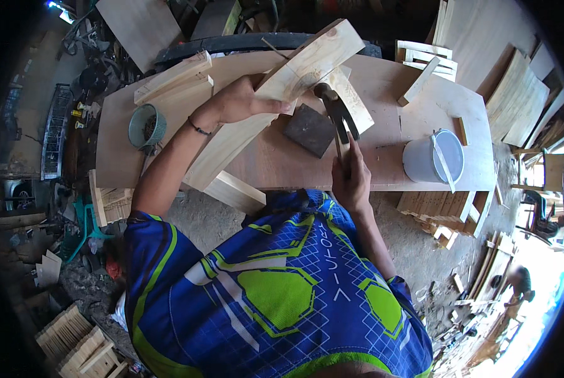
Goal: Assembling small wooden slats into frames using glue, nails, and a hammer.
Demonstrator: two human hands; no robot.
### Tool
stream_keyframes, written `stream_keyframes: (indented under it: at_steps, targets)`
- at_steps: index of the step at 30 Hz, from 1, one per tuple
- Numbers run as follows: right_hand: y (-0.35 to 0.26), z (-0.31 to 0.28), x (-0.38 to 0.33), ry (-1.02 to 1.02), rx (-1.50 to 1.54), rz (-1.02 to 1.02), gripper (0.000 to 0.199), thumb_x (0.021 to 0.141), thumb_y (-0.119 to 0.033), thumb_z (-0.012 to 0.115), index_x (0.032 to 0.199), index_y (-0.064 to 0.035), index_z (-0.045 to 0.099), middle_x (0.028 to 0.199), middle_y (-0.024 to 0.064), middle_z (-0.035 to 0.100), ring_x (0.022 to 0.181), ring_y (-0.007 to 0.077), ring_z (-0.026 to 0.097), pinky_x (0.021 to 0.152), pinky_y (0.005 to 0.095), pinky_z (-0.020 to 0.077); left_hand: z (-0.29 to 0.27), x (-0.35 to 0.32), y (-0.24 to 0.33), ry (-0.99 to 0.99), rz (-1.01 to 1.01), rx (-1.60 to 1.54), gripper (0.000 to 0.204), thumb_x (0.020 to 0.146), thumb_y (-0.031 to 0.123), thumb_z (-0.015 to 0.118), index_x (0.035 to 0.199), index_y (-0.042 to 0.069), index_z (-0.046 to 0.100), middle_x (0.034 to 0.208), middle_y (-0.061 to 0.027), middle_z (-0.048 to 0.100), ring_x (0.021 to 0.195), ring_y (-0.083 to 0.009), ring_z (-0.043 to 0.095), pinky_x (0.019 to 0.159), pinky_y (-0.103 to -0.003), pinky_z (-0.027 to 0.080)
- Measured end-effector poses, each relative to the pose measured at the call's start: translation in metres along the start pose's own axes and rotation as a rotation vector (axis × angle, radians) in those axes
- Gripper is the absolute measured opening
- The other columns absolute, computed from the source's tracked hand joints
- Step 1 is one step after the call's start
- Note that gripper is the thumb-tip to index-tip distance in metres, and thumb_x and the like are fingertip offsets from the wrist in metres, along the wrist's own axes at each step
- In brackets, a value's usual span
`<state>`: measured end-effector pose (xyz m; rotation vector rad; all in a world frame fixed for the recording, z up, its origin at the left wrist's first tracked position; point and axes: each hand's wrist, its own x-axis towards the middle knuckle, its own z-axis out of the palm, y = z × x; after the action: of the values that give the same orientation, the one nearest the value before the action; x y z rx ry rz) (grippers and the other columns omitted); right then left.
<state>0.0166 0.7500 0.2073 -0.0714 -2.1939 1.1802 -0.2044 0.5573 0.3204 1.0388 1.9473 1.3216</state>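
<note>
Over the workbench, my left hand (244,101) is wrapped around a joined piece of pale wooden boards (329,53), its thumb lying along the near side. One long board of it (231,148) slants down toward the bench's near edge. My right hand (352,175) grips the handle of a claw hammer (340,113). The hammer's dark head is against or just above the wood near the joint; I cannot tell if they touch. Beneath them, a dark square block (309,130) rests on the bench. A thin nail-like piece (274,48) sticks out beside the upper board.
On the workbench (382,157) stand a green bowl of small dark pieces (147,125) at left and a white bucket (423,159) at right. Wooden pieces (175,79) lie at the far left, another block (418,82) at the far right. Stacked slats (436,208) sit under the bench.
</note>
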Motion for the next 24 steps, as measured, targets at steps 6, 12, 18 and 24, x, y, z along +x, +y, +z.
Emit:
stream_keyframes:
  at_steps: [6, 12, 18, 24]
  targets:
    - [-0.004, 0.002, -0.017, 0.088, -0.018, 0.113, 0.056, 0.089, 0.0, 0.063, 0.141, 0.0003, 0.045, 0.072, 0.0153, 0.054, 0.058, 0.0247, 0.056, 0.053, 0.0357, 0.0456, 0.004, 0.001, 0.001, -0.051, -0.039, 0.043, 0.055, 0.083, 0.026, 0.08, 0.126, -0.002, 0.06, 0.116, -0.01, 0.066, 0.107, -0.017, 0.061, 0.095, -0.03, 0.047]
    - [0.012, 0.003, -0.024, 0.075, -0.083, 0.034, 0.058, 0.086, 0.002, 0.064, 0.141, -0.0009, 0.046, 0.074, 0.0147, 0.056, 0.059, 0.0268, 0.058, 0.056, 0.0355, 0.0487, 0.016, 0.014, -0.022, -0.038, 0.098, 0.048, 0.049, 0.085, 0.026, 0.079, 0.122, -0.001, 0.06, 0.099, -0.0086, 0.068, 0.081, -0.0149, 0.068, 0.069, -0.031, 0.057]
    - [0.009, -0.005, -0.03, 0.078, -0.122, 0.014, 0.056, 0.086, 0.002, 0.064, 0.14, -0.0006, 0.047, 0.073, 0.0122, 0.056, 0.058, 0.0238, 0.058, 0.055, 0.0343, 0.0497, 0.017, 0.026, -0.026, -0.106, 0.113, 0.119, 0.05, 0.085, 0.025, 0.08, 0.122, -0.001, 0.059, 0.102, -0.0089, 0.067, 0.084, -0.0152, 0.067, 0.07, -0.031, 0.058]
    - [0.006, -0.026, -0.028, 0.114, -0.152, -0.011, 0.054, 0.087, 0.002, 0.063, 0.138, 0.0006, 0.048, 0.068, 0.0086, 0.051, 0.053, 0.0165, 0.052, 0.051, 0.0291, 0.0449, 0.022, 0.032, -0.016, -0.083, 0.167, 0.108, 0.052, 0.084, 0.023, 0.079, 0.126, -0.001, 0.057, 0.106, -0.0097, 0.067, 0.088, -0.0164, 0.067, 0.072, -0.032, 0.06]
